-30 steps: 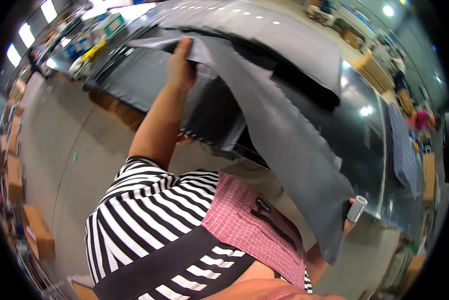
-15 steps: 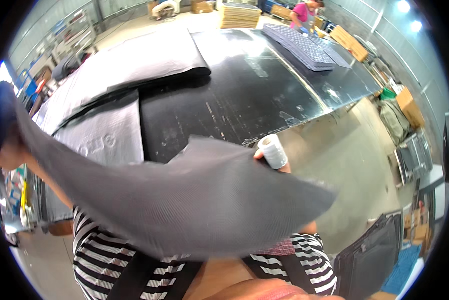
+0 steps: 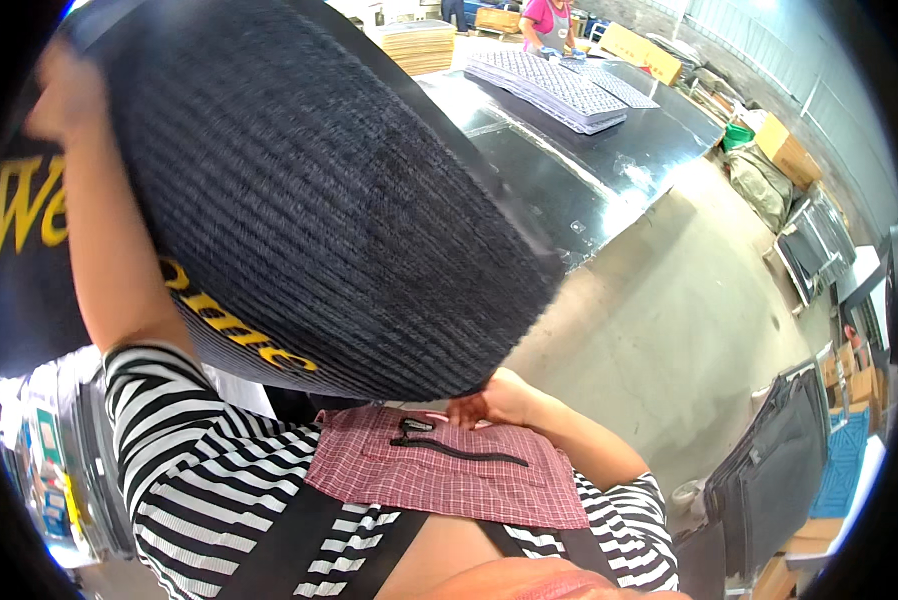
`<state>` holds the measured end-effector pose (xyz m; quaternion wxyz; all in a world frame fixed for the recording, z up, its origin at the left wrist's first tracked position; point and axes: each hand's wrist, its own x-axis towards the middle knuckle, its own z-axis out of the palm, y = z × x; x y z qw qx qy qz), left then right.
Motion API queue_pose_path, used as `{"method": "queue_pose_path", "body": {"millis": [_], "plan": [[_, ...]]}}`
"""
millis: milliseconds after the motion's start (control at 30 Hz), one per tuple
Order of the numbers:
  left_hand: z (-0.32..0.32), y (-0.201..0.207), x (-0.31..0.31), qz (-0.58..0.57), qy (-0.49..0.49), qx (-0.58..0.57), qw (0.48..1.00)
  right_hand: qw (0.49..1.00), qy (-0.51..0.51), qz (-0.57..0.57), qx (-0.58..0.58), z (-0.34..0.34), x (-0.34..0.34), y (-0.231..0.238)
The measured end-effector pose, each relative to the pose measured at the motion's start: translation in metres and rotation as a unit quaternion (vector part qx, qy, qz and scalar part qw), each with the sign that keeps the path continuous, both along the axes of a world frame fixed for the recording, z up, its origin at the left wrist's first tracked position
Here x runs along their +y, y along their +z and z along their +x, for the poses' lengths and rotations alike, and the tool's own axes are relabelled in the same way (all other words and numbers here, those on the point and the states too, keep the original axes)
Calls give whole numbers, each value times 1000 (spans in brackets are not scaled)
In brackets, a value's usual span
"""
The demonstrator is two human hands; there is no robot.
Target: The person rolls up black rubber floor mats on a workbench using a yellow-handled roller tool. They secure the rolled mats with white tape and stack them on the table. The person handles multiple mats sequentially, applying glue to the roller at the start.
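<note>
A dark ribbed doormat (image 3: 349,190) with yellow lettering is raised in front of me, bowed, its ribbed face toward me. Smeared by motion, my left hand (image 3: 69,95) is closed on its far left edge, with that arm stretched out. My right hand (image 3: 494,400) is closed at the mat's near right corner, close to my checked red apron (image 3: 449,470); its fingertips are partly in shadow under the mat's edge. The white roll seen earlier is out of sight.
Behind the mat lies a large black worktable (image 3: 629,150), carrying a stack of patterned grey mats (image 3: 549,90). A co-worker (image 3: 549,25) stands at its far side. Dark mats (image 3: 769,470) lean at the lower right, near a blue crate (image 3: 844,460). Boxes and a sack line the right wall.
The mat has swung up and over, from its plain grey back to its ribbed, lettered face. My left hand has risen; my right hand has come down and nearer my body. The white roll has vanished from view.
</note>
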<state>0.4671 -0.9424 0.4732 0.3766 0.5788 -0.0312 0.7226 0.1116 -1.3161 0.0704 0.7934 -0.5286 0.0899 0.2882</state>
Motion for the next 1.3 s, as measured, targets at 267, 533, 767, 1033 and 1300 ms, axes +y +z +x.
{"method": "queue_pose_path", "body": {"millis": [267, 533, 767, 1033, 1300], "plan": [[175, -172, -197, 174, -197, 137, 955, 981, -99, 164, 17, 79, 43, -90], [101, -473, -210, 412, -296, 540, 671, 795, -220, -547, -142, 104, -44, -178], [-145, -501, -98, 502, -401, 562, 520, 756, -146, -611, -184, 97, -71, -181], [-210, -554, -84, 583, -194, 502, 609, 699, -152, -632, -297, 129, -168, -168], [-200, -473, -121, 528, -158, 439, 709, 650, -66, -754, -72, 214, -346, -170]]}}
